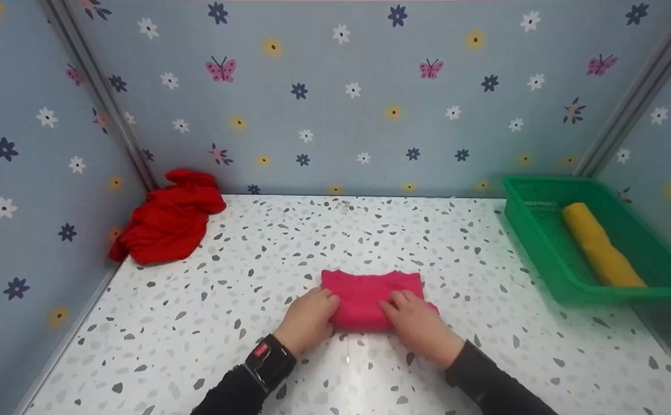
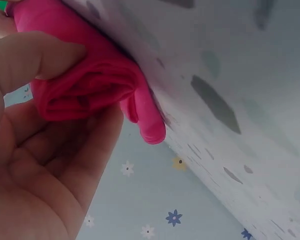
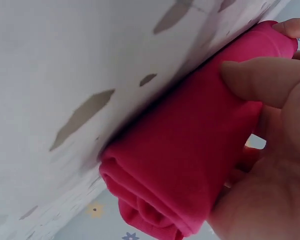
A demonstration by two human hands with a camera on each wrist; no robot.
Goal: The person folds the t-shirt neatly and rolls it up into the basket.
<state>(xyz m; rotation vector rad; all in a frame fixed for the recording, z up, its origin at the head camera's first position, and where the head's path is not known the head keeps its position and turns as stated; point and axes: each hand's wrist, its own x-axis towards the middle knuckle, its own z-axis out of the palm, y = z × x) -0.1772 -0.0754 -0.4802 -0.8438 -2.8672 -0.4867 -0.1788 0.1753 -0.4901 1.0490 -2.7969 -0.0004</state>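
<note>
A bright pink cloth [image 1: 364, 300] lies in the middle of the speckled tabletop, its near part rolled up and its far part flat. At the roll's left end my left hand [image 1: 307, 320] grips it. My right hand [image 1: 419, 323] grips the same roll toward its right end. In the left wrist view the left thumb presses the pink cloth [image 2: 97, 82] near its spiral end, with the fingers around the other side. Seen from the right wrist, the right thumb lies on the roll [image 3: 175, 135], and layered folds show at its end.
A crumpled red cloth [image 1: 174, 222] lies at the back left against the flowered wall [image 1: 323, 69]. On the right stands a green plastic basket [image 1: 534, 248] with a yellow rolled cloth [image 1: 603, 248] inside. Walls enclose the table [image 1: 243, 242] at the left, back and right.
</note>
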